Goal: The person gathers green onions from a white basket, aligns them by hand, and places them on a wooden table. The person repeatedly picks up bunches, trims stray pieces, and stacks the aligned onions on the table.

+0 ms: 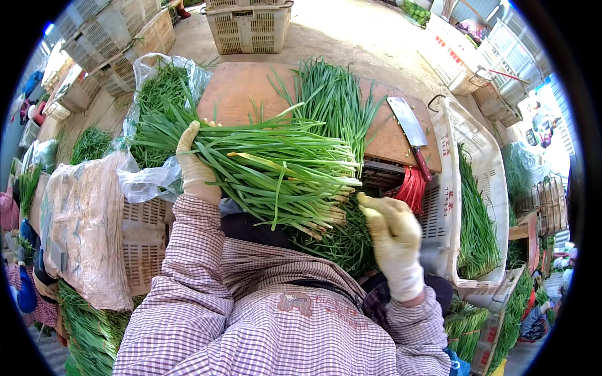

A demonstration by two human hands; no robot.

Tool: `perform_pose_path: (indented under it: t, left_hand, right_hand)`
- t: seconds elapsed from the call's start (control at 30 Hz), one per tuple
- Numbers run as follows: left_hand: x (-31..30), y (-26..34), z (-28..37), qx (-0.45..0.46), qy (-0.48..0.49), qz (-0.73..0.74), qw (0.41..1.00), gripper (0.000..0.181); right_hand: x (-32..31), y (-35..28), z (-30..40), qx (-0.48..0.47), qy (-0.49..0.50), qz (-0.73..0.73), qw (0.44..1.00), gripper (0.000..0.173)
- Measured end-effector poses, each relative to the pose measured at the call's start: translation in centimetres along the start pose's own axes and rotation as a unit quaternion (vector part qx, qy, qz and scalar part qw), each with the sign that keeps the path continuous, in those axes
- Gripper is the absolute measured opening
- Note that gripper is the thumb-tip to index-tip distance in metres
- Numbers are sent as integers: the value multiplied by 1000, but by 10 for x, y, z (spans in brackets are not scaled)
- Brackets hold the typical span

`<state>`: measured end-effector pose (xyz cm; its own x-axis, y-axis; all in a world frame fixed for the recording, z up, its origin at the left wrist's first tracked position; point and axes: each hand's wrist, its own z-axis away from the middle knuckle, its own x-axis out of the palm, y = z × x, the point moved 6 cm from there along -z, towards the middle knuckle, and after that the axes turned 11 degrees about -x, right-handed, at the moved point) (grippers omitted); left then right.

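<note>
A thick bunch of garlic chives lies across my left hand, which wears a pale glove and grips it near the leafy end. Its white stem ends point right, and one yellowed leaf shows on top. Just beyond those ends is my right hand, also gloved, slightly blurred, with fingers bent together. Whether anything is between its fingertips is hard to see. Behind the bunch, more chives rest on a wooden board. A cleaver with a dark red handle lies on the board's right side.
Red ties hang at the board's front right. A white plastic crate at right holds chives. Loose greens lie below my hands. A plastic bag of greens and a sack-covered crate stand left. Stacked crates stand beyond.
</note>
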<state>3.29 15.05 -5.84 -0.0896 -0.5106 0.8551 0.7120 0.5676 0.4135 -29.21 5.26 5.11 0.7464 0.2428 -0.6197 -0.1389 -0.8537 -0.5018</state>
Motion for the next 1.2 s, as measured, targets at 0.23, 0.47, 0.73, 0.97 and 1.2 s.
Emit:
perform_pose_path:
  t: [0.23,0.47,0.73,0.97,1.2]
  left_hand:
    - [13,-5,10,28,-14,-11,999,20]
    - [8,-14,9,38,37,-12,999,18]
    - [-10,-7,-1,19,42,-36,998,20]
    - [1,-17,6,33,64,-31,997,24]
    - [3,-15,10,17,44,2,999,23]
  right_hand:
    - [46,5,-16,75,8,67,995,27]
    - [64,18,5,321,143,-386,853,10]
    - [-38,45,20,196,5,-296,935,20]
    - [35,-10,-26,-68,-33,196,978,21]
    - [69,-5,-9,64,76,-74,992,10]
